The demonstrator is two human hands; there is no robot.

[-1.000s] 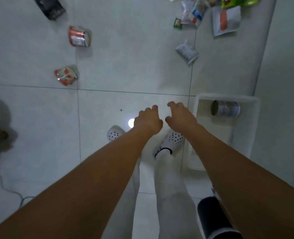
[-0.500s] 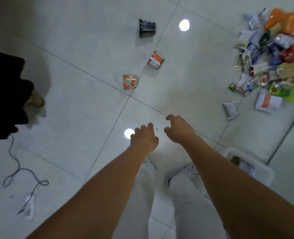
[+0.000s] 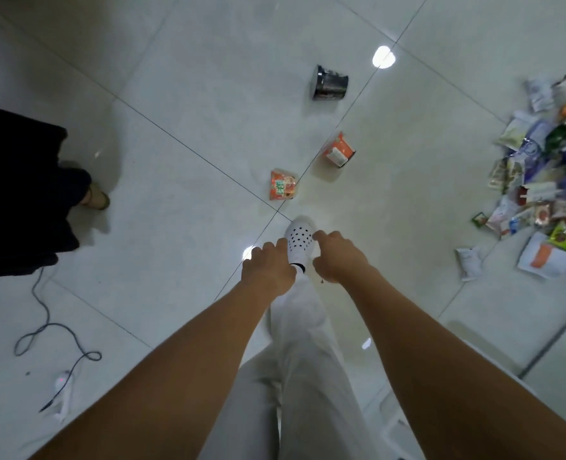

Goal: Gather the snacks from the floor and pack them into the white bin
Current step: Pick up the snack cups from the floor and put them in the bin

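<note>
Three snack cups lie on their sides on the white tile floor ahead: an orange cup [image 3: 282, 189] nearest, a red-orange cup [image 3: 338, 150] beyond it, and a dark cup [image 3: 330, 83] farthest. A big pile of snack packets [image 3: 547, 180] lies at the right, with a small white packet [image 3: 468, 263] and a white-and-orange pouch [image 3: 544, 256] at its near edge. My left hand [image 3: 268, 270] and my right hand [image 3: 336, 257] hang in front of me with loosely curled fingers, holding nothing. A corner of the white bin [image 3: 395, 423] shows behind my right forearm at the bottom.
My white perforated shoe [image 3: 299, 242] steps forward between my hands. Another person in dark clothing [image 3: 16, 194] stands at the left. A dark cable [image 3: 52, 330] and a white plug block [image 3: 63, 390] lie on the floor at lower left.
My view has swung left from the bin to the open floor and I have stepped closer to the cups. Both hands stay empty in front of me.
</note>
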